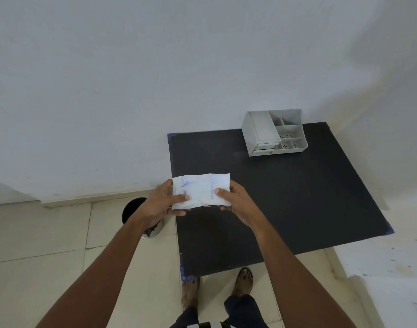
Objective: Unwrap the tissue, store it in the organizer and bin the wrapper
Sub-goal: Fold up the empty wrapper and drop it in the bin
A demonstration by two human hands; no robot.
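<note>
White plastic with faint blue print fills the middle of the frame: the tissue pack [201, 191], held flat and level between my two hands above the near left corner of the black worktop [297, 197]. I hold it out in front of me, I think, so I can find a seam or flap on the wrapper before tearing.

My left hand [160, 202] takes the pack's left end. Its thumb lies across the top face, pointing toward the centre, and the other fingers [179, 212] curl underneath along the lower edge, so that end is pinched between thumb and fingers. My right hand [235, 202] takes the right end the same way: thumb pressed on top near the blue lettering, the rest of the fingers hidden beneath. Both hands are closed on the pack, not spread. Its lower edge looks crumpled, but I cannot tell whether the wrapper is open yet.

At the upper right of the frame, the grey organizer [274, 132] stands at the far edge of the worktop, well apart from my hands, its open compartments facing up and ready for the tissue. At the lower left, a dark round bin [134, 210] sits on the tiled floor [49, 233] just beside the worktop, partly hidden behind my left wrist and close enough, I judge, for dropping the wrapper.
</note>
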